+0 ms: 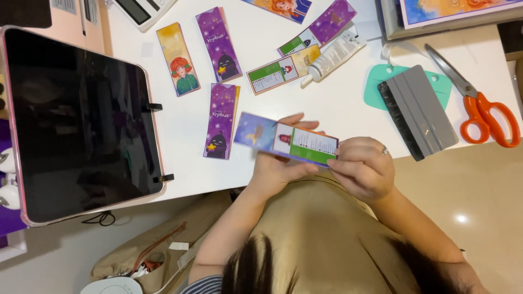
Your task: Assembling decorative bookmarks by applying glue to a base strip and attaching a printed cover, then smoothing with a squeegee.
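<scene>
Both hands hold one long printed card just above the near edge of the white table. The card is blue and purple at its left end, with a small figure and a green-and-white panel at its right. My left hand supports it from beneath, fingers curling over the far edge. My right hand, with a ring on one finger, pinches the card's right end.
Several similar cards lie on the table: two purple, one yellow. A white glue tube, a grey squeegee and orange scissors sit to the right. A dark tablet is left.
</scene>
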